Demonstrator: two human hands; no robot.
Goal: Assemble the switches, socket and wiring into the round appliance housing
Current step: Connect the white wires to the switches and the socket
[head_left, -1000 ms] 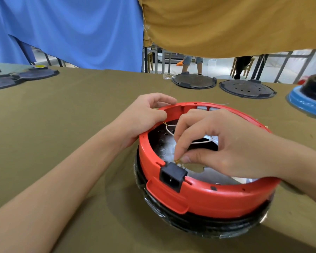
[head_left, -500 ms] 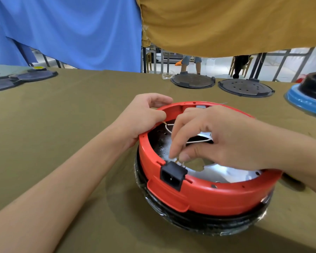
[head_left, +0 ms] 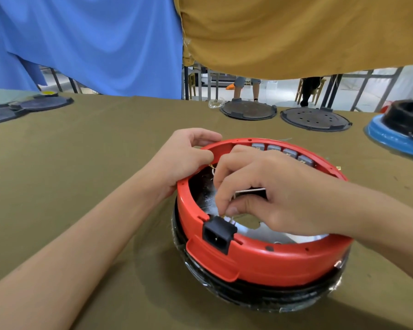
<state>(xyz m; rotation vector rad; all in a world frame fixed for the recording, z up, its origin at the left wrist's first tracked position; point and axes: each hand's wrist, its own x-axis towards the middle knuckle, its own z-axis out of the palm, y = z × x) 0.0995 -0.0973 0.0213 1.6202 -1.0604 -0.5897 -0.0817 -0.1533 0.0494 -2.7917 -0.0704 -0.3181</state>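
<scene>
The round red housing (head_left: pixel 260 256) sits near the middle of the olive-covered table (head_left: pixel 81 175), resting on a black base ring wrapped in clear film (head_left: pixel 248 296). A black power socket (head_left: pixel 218 234) is seated in a notch on the housing's near wall, its metal terminals pointing inward. The left hand (head_left: pixel 184 158) grips the far-left rim of the housing, thumb and fingers curled over the edge. The right hand (head_left: pixel 272 194) reaches down into the housing, its thumb and forefinger pinched together just above the socket terminals on something too small to make out; a thin white wire (head_left: pixel 249 190) runs under its palm. This hand hides most of the housing's interior. A row of grey switches (head_left: pixel 281 152) lines the inner far wall. Around it, two dark round plates (head_left: pixel 315 119) lie at the far edge of the table, more dark plates (head_left: pixel 43 103) at far left, and a blue housing (head_left: pixel 396 136) at far right. Blue and mustard cloths (head_left: pixel 296 32) hang behind.
</scene>
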